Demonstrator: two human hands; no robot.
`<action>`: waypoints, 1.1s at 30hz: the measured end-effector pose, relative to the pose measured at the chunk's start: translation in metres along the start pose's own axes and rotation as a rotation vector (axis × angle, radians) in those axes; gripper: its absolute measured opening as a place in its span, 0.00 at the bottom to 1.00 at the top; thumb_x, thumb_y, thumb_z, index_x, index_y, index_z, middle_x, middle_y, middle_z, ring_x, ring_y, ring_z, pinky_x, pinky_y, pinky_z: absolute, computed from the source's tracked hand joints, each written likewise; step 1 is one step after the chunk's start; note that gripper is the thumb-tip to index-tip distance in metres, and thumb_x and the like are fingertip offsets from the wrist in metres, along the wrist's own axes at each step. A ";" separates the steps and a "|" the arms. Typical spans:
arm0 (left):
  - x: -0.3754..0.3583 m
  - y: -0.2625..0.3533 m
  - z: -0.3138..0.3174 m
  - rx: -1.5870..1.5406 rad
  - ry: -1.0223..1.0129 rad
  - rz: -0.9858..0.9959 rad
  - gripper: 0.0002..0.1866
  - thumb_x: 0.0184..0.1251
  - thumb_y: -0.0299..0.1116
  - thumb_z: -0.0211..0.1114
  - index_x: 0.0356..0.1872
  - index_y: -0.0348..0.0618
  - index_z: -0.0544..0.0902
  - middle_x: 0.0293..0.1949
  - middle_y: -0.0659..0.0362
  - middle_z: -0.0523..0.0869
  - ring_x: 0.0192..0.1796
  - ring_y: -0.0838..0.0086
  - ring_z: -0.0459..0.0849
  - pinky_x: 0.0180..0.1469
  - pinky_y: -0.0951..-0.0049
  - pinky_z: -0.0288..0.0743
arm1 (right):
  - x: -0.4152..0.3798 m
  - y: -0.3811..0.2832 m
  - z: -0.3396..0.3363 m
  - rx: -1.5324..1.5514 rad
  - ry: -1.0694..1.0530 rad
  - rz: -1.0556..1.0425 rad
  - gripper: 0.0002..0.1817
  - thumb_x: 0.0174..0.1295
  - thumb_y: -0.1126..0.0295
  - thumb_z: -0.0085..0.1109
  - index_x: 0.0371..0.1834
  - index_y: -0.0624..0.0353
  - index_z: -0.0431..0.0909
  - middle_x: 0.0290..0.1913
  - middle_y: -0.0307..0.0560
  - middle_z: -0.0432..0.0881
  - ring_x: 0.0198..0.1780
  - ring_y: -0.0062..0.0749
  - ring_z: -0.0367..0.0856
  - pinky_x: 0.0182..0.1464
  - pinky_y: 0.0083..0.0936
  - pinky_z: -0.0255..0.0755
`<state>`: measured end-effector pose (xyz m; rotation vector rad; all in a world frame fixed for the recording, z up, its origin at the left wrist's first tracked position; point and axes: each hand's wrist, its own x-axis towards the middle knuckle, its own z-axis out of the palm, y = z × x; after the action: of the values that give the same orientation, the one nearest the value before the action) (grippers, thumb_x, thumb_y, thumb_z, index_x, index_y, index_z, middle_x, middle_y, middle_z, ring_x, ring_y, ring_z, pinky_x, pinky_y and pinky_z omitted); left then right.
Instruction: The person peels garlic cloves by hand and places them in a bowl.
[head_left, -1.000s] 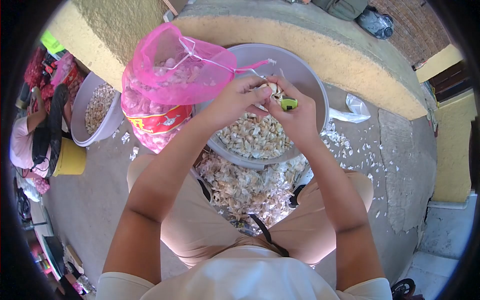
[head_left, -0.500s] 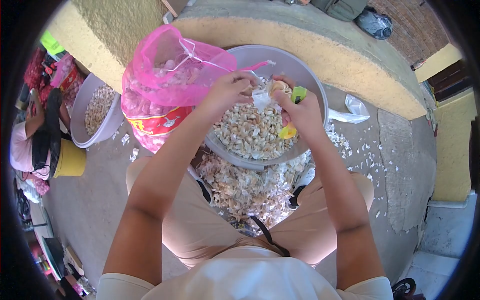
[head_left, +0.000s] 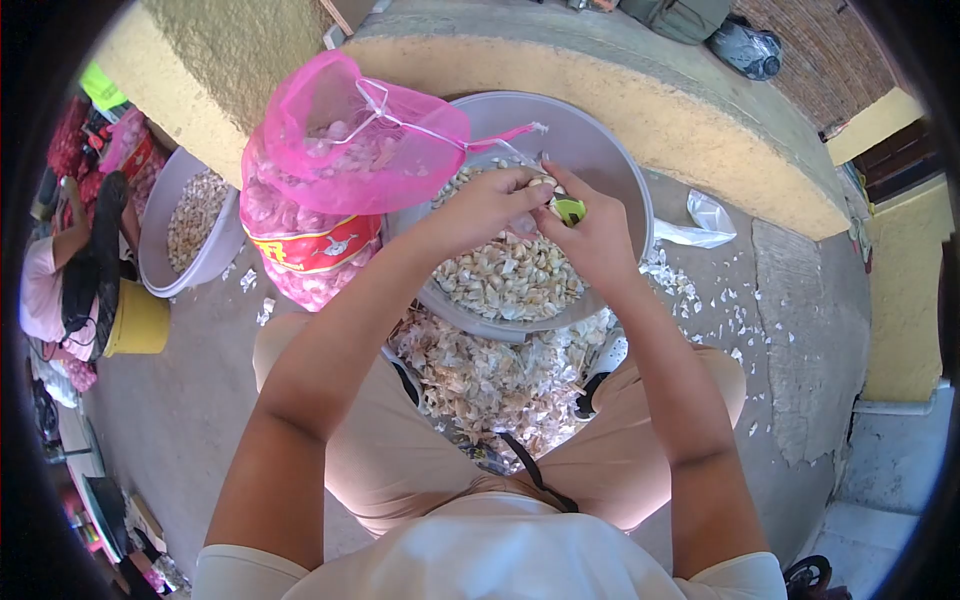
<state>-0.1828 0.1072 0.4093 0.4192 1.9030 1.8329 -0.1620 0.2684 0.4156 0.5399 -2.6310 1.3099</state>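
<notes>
My left hand (head_left: 505, 203) is closed, its fingertips pinching pale garlic (head_left: 541, 183) over the tub. Right against it, my right hand (head_left: 595, 228) is closed around a small green-handled tool (head_left: 569, 209), apparently a knife; its blade is mostly hidden by the fingers. Below both hands, a large grey tub (head_left: 612, 130) holds many loose garlic cloves (head_left: 510, 277). To the left of the tub stands a pink mesh bag (head_left: 300, 215) full of garlic bulbs, its open top and white drawstring reaching over the tub's rim.
Garlic skins (head_left: 490, 375) lie heaped between my feet, with scraps scattered rightward. A second tub (head_left: 228, 235) of cloves stands left, near another person (head_left: 48, 290) and a yellow bucket (head_left: 140, 320). A low curved wall (head_left: 640, 95) runs behind; a clear plastic bag (head_left: 705, 222) lies right.
My hands have come closer together, with the left moving right to meet the right. The papery skin between them is gone from view, and the right hand has turned, hiding the tool's yellow part.
</notes>
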 end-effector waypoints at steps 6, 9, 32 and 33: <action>-0.008 0.003 -0.005 -0.271 0.061 0.012 0.15 0.65 0.33 0.51 0.47 0.32 0.72 0.40 0.58 0.78 0.38 0.80 0.78 0.41 0.79 0.76 | 0.001 0.002 -0.008 0.237 -0.020 0.120 0.22 0.51 0.64 0.59 0.50 0.60 0.73 0.23 0.44 0.78 0.22 0.18 0.73 0.27 0.19 0.69; -0.009 0.006 -0.006 -0.346 0.067 -0.015 0.13 0.64 0.29 0.51 0.47 0.33 0.72 0.41 0.58 0.77 0.38 0.81 0.78 0.40 0.80 0.76 | -0.001 -0.005 -0.010 0.369 -0.061 0.192 0.22 0.51 0.65 0.60 0.50 0.59 0.72 0.24 0.41 0.77 0.22 0.17 0.72 0.27 0.18 0.68; 0.001 -0.008 -0.007 -0.168 -0.020 -0.064 0.20 0.65 0.40 0.51 0.53 0.37 0.70 0.44 0.58 0.77 0.44 0.77 0.78 0.40 0.75 0.75 | -0.005 -0.005 -0.011 -0.033 -0.041 -0.029 0.21 0.51 0.63 0.60 0.48 0.53 0.69 0.28 0.50 0.78 0.32 0.40 0.79 0.35 0.29 0.71; 0.001 -0.010 -0.006 -0.268 -0.008 -0.044 0.19 0.66 0.39 0.50 0.53 0.37 0.70 0.44 0.58 0.77 0.44 0.76 0.78 0.41 0.73 0.76 | -0.005 -0.003 -0.011 -0.015 -0.009 -0.042 0.21 0.51 0.63 0.60 0.49 0.53 0.69 0.28 0.49 0.78 0.32 0.38 0.79 0.35 0.28 0.71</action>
<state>-0.1861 0.1016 0.3996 0.2907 1.6171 2.0167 -0.1566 0.2764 0.4235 0.5966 -2.6202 1.2776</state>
